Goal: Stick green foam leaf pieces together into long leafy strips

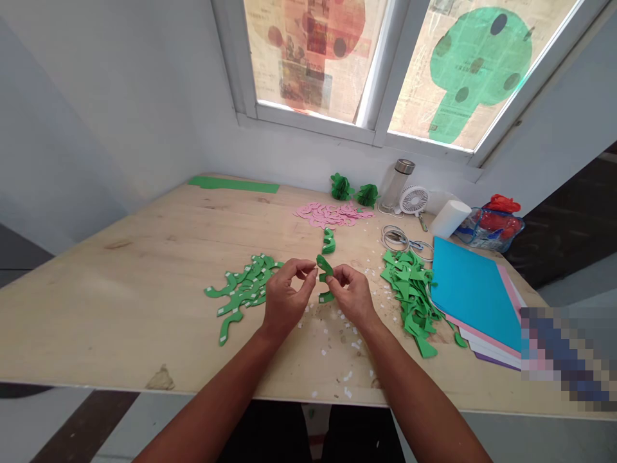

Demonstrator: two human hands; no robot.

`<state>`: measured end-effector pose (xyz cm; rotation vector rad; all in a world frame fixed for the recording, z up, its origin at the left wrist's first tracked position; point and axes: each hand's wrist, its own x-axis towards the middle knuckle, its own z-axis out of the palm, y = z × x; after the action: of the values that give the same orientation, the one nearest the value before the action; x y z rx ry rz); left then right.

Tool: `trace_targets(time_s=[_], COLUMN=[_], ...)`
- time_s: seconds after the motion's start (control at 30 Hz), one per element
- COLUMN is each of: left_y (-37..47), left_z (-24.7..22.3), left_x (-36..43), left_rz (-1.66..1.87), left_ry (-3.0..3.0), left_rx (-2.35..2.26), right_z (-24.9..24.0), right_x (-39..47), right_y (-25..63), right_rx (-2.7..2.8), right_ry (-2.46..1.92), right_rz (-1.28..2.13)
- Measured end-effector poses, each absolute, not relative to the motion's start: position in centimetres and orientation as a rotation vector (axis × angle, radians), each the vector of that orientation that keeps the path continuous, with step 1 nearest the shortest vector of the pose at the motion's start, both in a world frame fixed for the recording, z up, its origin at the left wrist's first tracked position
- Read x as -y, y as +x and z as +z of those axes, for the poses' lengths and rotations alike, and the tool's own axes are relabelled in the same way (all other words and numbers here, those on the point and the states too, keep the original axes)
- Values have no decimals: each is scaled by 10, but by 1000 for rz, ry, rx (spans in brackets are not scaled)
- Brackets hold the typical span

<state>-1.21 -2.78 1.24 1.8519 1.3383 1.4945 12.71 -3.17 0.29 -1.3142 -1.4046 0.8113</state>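
Right hand (353, 294): thumb and fingers closed on the curved green piece (324, 263), gripping its right side.
Left hand (289, 292): thumb and forefinger tips drawn close to each other; cannot tell whether they meet or pinch anything.
Curved green piece, position: between the two hands, at the right fingertips and just beside the left ones; a small pale mark near its upper end.
Lower green curve (326, 298): just below the right fingertips, between the hands; cannot tell whether it joins the held piece.
Small green stack (328, 241): on the table (144, 257), beyond the hands, near the held piece.
Green strip pile (245, 283): left of the left hand, partly behind it; curved strips, many with white patches at the ends.
Green scrap heap (409, 292): right of the right hand, apart from it; angular offcuts.
White bits (348, 392): scattered between and around the forearms.
Pink cutouts (328, 214): beyond the small stack, in a loose spread.
Scissors (396, 238): beyond the scrap heap.
Blue sheet (470, 292): right of the heap, atop other coloured sheets.
Far edge: two green paper ornaments (341, 186), bottle (398, 183), white fan (414, 200), white roll (450, 218).
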Motion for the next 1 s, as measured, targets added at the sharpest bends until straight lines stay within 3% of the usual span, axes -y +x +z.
trace_targets(time_s=[0.7, 1.0], left_y=[-13, -11], left_z=[10, 10], left_x=[25, 26], left_rz=[1472, 1599], left_ry=[1815, 2083], left_rx=[-1368, -1324], right_z=[6, 4], right_x=[35, 33], right_y=[125, 126], right_rx=[1482, 1443], right_ry=[-1357, -1363], right_rz=[719, 768])
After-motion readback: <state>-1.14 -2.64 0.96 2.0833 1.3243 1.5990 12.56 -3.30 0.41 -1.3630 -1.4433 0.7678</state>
